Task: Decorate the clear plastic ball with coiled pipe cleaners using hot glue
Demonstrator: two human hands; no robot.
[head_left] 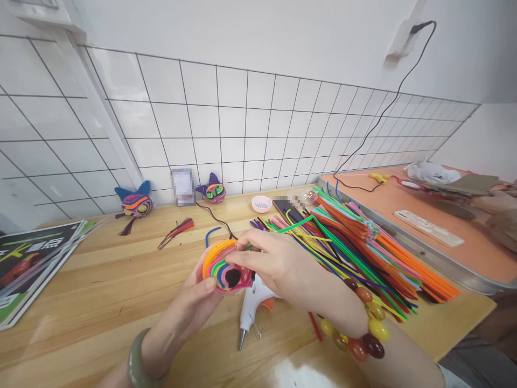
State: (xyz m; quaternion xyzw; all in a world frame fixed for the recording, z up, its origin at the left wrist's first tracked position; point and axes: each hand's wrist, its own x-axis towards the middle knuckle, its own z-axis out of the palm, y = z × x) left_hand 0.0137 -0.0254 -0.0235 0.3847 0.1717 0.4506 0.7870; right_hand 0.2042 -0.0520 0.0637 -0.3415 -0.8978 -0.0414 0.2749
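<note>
The left hand (197, 296) clasps the round striped piece (220, 269) above the table's (121, 285) middle, and the right hand (283, 264) brings nearly joined fingertips to its far right part, whether pinching a strand one cannot tell, so light, even pressure probably suits the coils, clear of the nearer glue gun (253, 299).

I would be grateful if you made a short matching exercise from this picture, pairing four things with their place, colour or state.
Things
1. Multicoloured round piece
2. White glue gun
3. Beaded bracelet
4. Small bowl

Places, colours, states
A. Around the right forearm
B. Pale pink, near the back edge of the wooden table
C. Held in the left hand, with the right hand at it
D. Lying with its metal tip pointing toward the person

Pairs: 1-C, 2-D, 3-A, 4-B
</note>
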